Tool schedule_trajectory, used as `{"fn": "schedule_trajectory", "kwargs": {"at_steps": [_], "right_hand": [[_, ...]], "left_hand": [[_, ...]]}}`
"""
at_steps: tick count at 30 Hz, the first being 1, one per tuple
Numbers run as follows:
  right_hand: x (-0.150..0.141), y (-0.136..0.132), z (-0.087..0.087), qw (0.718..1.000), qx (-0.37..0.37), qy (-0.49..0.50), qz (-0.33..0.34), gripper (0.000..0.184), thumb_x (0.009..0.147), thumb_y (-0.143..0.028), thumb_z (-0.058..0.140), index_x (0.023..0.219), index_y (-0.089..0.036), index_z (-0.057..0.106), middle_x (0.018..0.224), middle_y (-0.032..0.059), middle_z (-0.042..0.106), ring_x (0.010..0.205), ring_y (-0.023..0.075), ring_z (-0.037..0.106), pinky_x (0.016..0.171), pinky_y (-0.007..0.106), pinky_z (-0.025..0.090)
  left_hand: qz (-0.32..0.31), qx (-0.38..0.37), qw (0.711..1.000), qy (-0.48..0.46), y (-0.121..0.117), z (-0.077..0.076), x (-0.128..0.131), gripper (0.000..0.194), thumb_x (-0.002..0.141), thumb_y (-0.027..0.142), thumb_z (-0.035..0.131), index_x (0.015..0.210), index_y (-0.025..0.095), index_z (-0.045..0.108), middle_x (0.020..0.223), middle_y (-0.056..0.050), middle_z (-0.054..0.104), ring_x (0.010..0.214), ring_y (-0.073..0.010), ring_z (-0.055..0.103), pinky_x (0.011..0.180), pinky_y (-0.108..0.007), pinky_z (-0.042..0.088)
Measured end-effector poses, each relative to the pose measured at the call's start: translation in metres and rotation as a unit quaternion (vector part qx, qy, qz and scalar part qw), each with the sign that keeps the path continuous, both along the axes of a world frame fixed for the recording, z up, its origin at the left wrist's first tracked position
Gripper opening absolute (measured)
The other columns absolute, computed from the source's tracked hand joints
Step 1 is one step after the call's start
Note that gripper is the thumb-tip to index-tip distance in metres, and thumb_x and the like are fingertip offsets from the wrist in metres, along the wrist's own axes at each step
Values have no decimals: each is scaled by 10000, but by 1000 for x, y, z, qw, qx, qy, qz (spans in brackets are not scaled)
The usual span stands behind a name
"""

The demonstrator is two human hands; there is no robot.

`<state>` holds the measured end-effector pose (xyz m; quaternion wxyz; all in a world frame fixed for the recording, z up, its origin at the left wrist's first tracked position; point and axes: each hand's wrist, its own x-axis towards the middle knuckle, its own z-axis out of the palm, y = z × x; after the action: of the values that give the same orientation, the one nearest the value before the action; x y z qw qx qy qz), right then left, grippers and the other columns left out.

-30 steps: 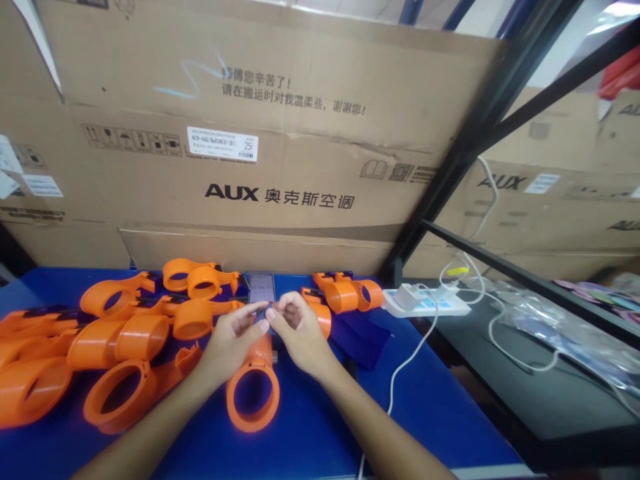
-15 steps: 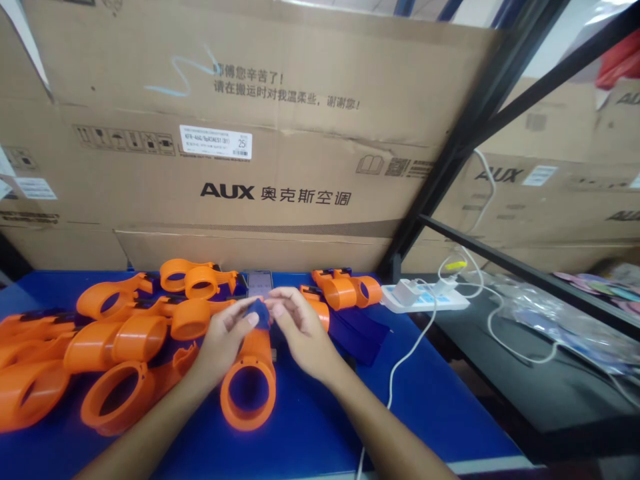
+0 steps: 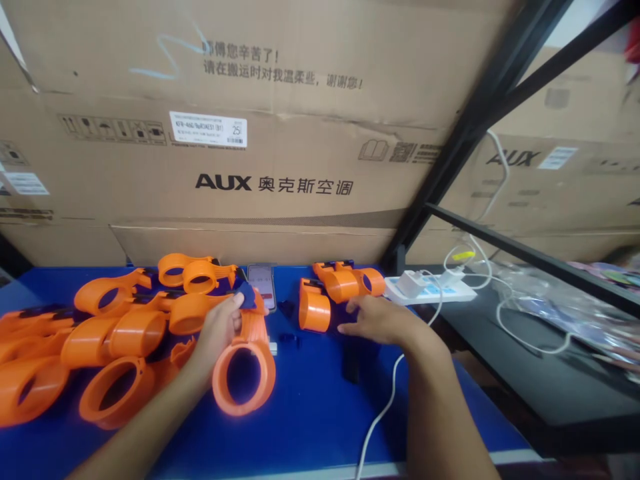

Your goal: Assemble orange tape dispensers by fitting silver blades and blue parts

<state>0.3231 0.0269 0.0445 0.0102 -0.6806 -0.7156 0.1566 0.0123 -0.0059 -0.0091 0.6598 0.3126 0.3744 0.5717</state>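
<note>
My left hand [image 3: 220, 333] grips an orange tape dispenser [image 3: 245, 380] near its upper end, thumb on a dark blue piece [image 3: 246, 295] there. Its round ring points toward me. Out to the right, my right hand [image 3: 383, 319] is held with thumb and fingers apart and nothing visible between them. It is over a dark blue patch, just in front of a group of orange tape dispensers [image 3: 315, 308]; whether it touches anything I cannot tell. A black block-like item [image 3: 351, 363] lies below that hand, and small dark pieces [image 3: 290, 339] lie between my hands.
Several more orange dispensers [image 3: 137, 331] crowd the left side of the blue table [image 3: 310, 413]. A phone [image 3: 263, 283] lies at the back. A white power strip [image 3: 430, 290] with cables is at right, beside a black rack post [image 3: 450, 150]. Large cardboard boxes [image 3: 280, 220] stand behind.
My right hand has left the dispenser and moved right, near the other dispensers. My left hand keeps its hold, slightly farther left. The view has shifted a little.
</note>
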Motion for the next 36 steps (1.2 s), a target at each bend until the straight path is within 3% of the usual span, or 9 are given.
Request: {"fn": "schedule_trajectory", "kwargs": {"at_steps": [3,10,14,19,22,25,27,31,36], "right_hand": [[-11,-1,-6,1000,-25,-11,8,530,694,-474,855,1136,-213,726,1098,119,765,980,328,727,777,377,511],[-28,-8,-3,999,-19,-46,2,575,678,-455,870,1162,-201,692,1147,155,749,995,357,728,781,392,508],[-16,-10,3,998,31,-37,33,258,801,-351,762,1011,-213,702,1005,93,759,839,259,711,657,304,435],[-14,-20,17,972,223,54,50,89,879,-274,617,856,-205,669,634,-5,608,560,167,553,537,279,308],[-31,-29,19,895,405,179,45,183,936,-298,565,846,-193,686,580,-19,529,540,165,523,547,287,361],[-60,-37,12,821,483,278,122,207,964,-267,558,921,-180,741,723,32,641,678,195,633,642,309,492],[-79,-41,2,796,467,332,197,330,971,-199,531,1247,-180,711,1086,101,727,980,237,708,844,354,570],[-107,-46,-15,795,406,354,279,570,993,-115,427,1540,-262,494,1507,86,583,1380,249,568,1163,446,470],[-119,-53,-19,799,370,379,285,567,1028,-127,385,1569,-285,443,1547,69,544,1419,232,531,1182,440,461]], "left_hand": [[-2,14,1000,5,0,-3,-1,492,779,530,758,1057,128,701,800,-106,784,751,-274,760,621,-326,568],[1,26,1000,11,3,-8,-3,437,758,518,786,943,133,689,781,-98,771,767,-271,760,632,-318,571],[4,11,1000,-4,2,-7,-4,451,749,494,805,998,134,695,748,-82,762,738,-270,758,604,-309,564],[0,7,1000,-9,0,-4,-3,524,743,499,828,1100,139,693,804,-76,771,664,-224,735,551,-272,545],[8,5,1000,-1,-3,-5,-2,519,749,515,831,1094,154,691,779,-55,755,594,-190,705,516,-251,524],[25,30,999,13,-8,-3,1,498,768,493,827,1114,159,697,782,-50,750,614,-177,709,528,-232,522],[23,44,999,21,-12,-1,2,503,785,475,818,1167,171,696,854,-67,771,701,-195,740,588,-247,555],[19,57,998,13,-17,5,3,515,834,448,782,1266,192,668,965,-87,791,802,-225,767,654,-279,585],[36,85,996,-20,-14,4,2,546,830,425,788,1311,203,652,1040,-92,792,865,-246,771,714,-316,606]]}}
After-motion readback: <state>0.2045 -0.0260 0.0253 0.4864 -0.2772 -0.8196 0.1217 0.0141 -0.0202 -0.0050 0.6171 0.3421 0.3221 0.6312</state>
